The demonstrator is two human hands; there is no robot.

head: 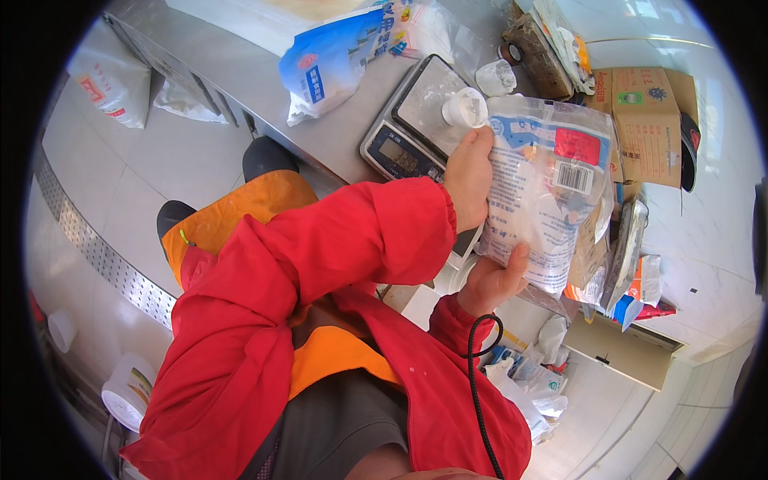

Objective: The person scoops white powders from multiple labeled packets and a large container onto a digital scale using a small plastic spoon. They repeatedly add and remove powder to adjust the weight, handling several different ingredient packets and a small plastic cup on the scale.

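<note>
A printed clear plastic bag of white contents (534,198) is held up between my two hands. My left hand (471,180) is at the bag's left edge, its fingertips close to a small white cup (465,108); the grip is partly hidden. My right hand (495,279) holds the lower edge, thumb on the printed face and fingers behind it. The cup rests on the steel pan of a digital kitchen scale (429,102), whose display faces me. A second white cup (495,78) with powder on it stands just beyond the scale.
A blue and white bag (336,60) lies on the steel counter (264,99) left of the scale. Cardboard boxes (645,126) and packets stand on the right. Below them are an open drawer (624,348) and plastic bags (534,384). A white bucket (129,390) is at lower left.
</note>
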